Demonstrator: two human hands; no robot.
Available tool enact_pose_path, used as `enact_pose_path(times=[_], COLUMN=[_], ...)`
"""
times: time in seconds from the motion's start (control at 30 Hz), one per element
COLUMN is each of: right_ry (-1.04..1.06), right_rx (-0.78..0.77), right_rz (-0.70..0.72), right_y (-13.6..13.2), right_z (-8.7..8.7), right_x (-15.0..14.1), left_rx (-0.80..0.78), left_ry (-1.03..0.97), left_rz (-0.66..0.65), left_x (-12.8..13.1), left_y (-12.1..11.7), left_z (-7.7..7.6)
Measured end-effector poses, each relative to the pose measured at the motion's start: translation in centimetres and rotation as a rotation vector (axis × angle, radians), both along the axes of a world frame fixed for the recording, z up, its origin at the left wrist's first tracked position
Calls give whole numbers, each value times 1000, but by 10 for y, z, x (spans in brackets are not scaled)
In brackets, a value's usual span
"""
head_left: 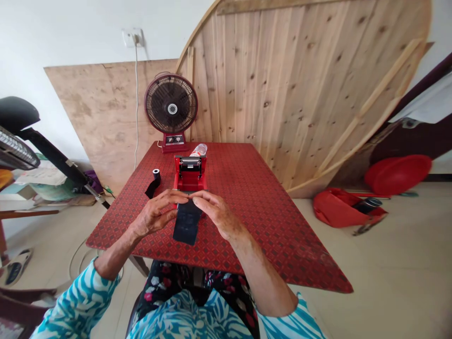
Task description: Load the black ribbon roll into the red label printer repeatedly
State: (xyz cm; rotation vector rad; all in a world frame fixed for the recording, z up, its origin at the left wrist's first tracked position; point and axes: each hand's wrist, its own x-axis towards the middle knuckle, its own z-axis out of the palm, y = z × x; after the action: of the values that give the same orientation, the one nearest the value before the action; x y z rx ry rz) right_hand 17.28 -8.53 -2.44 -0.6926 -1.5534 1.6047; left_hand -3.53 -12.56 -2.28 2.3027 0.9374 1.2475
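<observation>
A red patterned surface (257,230) is topped by a red roller device (190,181). At its near side, each grip, left hand (155,214) and right hand (219,213), is pinched on a black strip's (186,224) upper edge. Positioning seems in hand; even tension is probably called for.

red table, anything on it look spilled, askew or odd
Nothing looks spilled on the table. The one untidy thing is the black roll to the left of the red machine: its end has come loose and trails over the tabletop instead of lying wound.
</observation>
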Motion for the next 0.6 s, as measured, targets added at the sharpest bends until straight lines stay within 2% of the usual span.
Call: enact_pose_path(times=[0.1, 0.23, 0.3, 0.37, 0.47, 0.6], right_ry=[129, 222, 221, 204, 138, 99], right_rx=[-81, -70, -46, 2, 97, 128], right_rz=[66, 159, 165, 107, 3, -21], right_y=[3, 2, 1, 1, 5, 8], right_z=[-10, -18, -19, -19, -21, -26], right_x=[1, 4, 5, 3, 1, -4], left_rx=[-127, -381, -439, -461, -405, -143], left_ry=[-199, -498, -554, -561, -469, -199], left_rz=[63, 33, 16, 8, 13, 40], left_x=[6, 13, 16, 18, 16, 9], left_y=[-1, 2, 4, 6, 9, 11], left_z=[-6, -15, -18, -20, -22, -17])
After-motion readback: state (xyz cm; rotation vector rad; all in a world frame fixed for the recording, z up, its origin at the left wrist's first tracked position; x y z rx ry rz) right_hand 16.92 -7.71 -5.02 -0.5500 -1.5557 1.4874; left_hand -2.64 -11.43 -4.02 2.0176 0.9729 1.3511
